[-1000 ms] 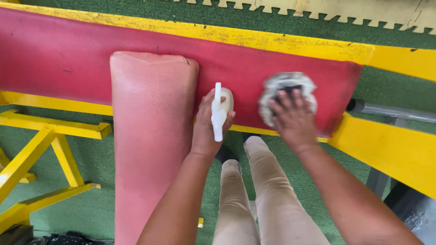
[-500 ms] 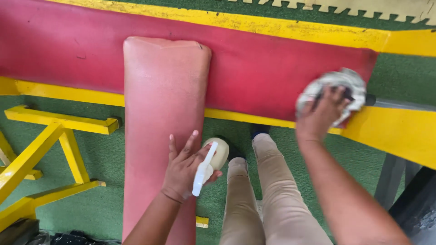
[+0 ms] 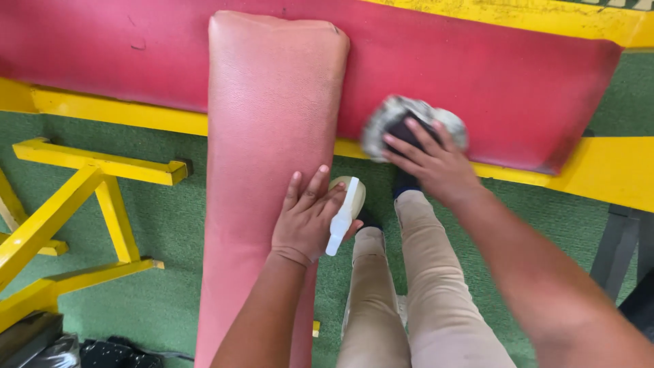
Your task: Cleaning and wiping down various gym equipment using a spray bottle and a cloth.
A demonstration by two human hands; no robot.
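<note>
Long pink pad (image 3: pixel 266 170), grained leather-like skin, is lying across a darker red pad (image 3: pixel 490 75) in a yellow steel frame (image 3: pixel 599 170). Left hand (image 3: pixel 306 221) is gripping a pale spray bottle (image 3: pixel 344 204) beside the pink pad, fingers (image 3: pixel 310 191) half spread. Right hand (image 3: pixel 432 167) is pressing a crumpled grey rag (image 3: pixel 409 119) on the red pad's near edge, fingers splayed flat; half a second ago the rag was at the far right end.

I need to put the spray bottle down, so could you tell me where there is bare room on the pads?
Free: the long red vinyl cross pad left of the upright pink pad, and right of the grey rag. Crowded: around the rag.
</note>
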